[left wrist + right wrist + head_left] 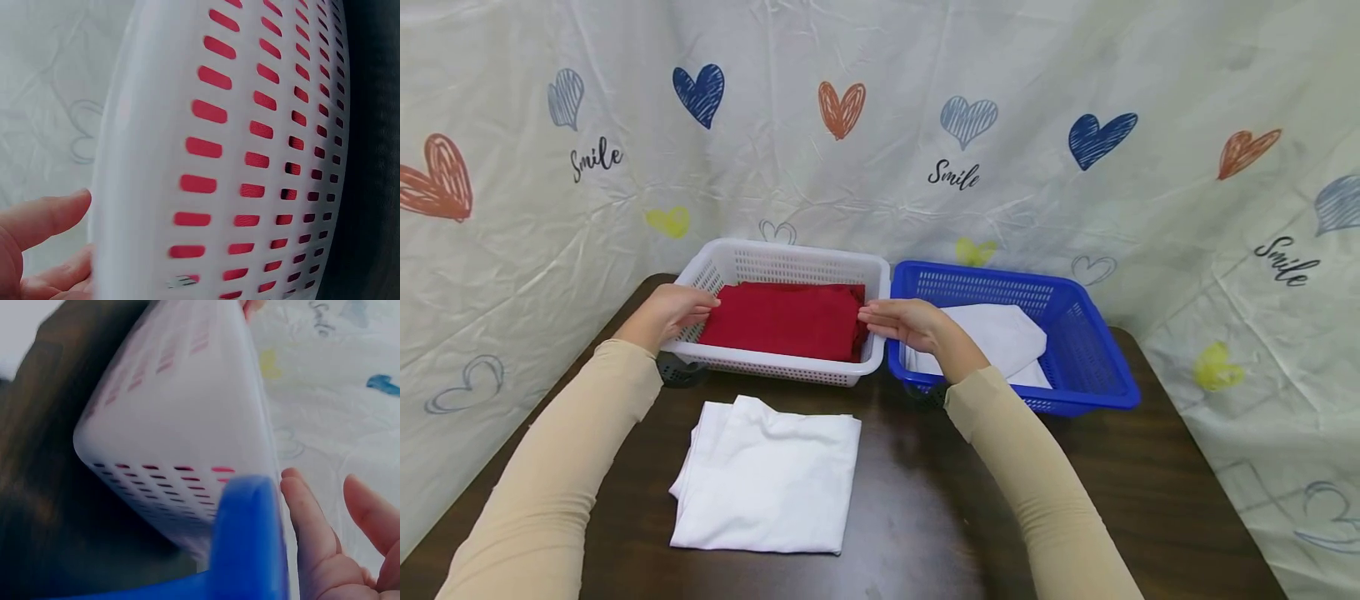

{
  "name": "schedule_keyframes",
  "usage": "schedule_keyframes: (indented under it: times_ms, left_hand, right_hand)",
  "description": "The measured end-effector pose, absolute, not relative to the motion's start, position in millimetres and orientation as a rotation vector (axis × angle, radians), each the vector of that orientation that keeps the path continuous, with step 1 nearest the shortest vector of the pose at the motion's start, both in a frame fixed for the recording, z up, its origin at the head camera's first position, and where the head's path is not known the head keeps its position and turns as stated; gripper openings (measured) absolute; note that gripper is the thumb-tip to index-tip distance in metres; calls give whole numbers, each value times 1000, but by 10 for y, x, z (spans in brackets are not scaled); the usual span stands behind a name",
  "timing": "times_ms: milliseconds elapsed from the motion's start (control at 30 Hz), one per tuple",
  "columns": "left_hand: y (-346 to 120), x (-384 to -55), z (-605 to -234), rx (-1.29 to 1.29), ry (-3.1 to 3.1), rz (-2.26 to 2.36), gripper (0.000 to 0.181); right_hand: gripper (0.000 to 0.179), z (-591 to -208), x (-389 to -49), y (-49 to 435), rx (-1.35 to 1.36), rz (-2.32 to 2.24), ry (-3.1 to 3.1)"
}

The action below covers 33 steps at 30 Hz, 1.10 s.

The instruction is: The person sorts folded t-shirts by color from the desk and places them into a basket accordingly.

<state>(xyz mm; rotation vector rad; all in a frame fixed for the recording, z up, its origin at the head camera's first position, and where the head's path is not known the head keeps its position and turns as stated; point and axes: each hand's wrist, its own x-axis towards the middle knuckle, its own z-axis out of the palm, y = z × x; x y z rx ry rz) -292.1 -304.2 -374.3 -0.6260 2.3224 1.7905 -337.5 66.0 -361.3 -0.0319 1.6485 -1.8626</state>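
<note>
Folded red cloth (782,321) lies in a white perforated basket (790,367) at the back left of the table. My left hand (673,315) reaches over the basket's left side, fingertips right at the cloth's left edge. Across from it, my right hand (910,323) has its straight fingers at the cloth's right edge, over the rim between the two baskets. In the right wrist view, the thumb (373,512) stands apart from the fingers. The left wrist view shows red through the basket's holes; the basket wall hides part of the left hand (44,244).
A folded white cloth (767,479) lies on the dark brown table (940,517) in front of the white basket. To the right, a blue basket (1090,350) holds folded white cloth (1000,333). Behind hangs a pale curtain (895,192) printed with hearts.
</note>
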Motion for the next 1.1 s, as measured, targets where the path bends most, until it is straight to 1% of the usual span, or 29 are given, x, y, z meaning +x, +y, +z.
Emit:
schedule_keyframes:
  times_ms: [267,467,567,633,667,867,900,1100]
  left_hand:
    - [-3147,-2740,-3597,-400,2216,1935,69]
    - [-3149,-2615,-3547,-291,2134,1999,72]
    - [-3161,-2527,-3533,-249,2110,2014,71]
    - [-3164,-2468,-3522,-223,2062,2058,68]
    - [-3161,-2439,-3518,-204,2029,2088,62]
    - [-3098,-2231,-3522,-99,1865,2215,14]
    - [-3081,-2194,-3527,-81,1855,2222,13]
    - [-3013,-1996,-3572,20,1833,2254,22]
  right_hand:
    - [49,-3648,-3205,799,-80,-1895,1625]
    - [51,-3650,-3092,863,-176,-1869,1607]
    - [51,-3646,-3028,865,-180,-1857,1598]
    - [51,-3642,-2991,864,-178,-1851,1593]
    - [52,-3638,-2973,864,-174,-1849,1589]
    - [50,-3597,-2840,862,-208,-1842,1571]
    - [51,-3594,-2811,866,-223,-1840,1571]
    - [50,-3598,-2640,932,-248,-1854,1573]
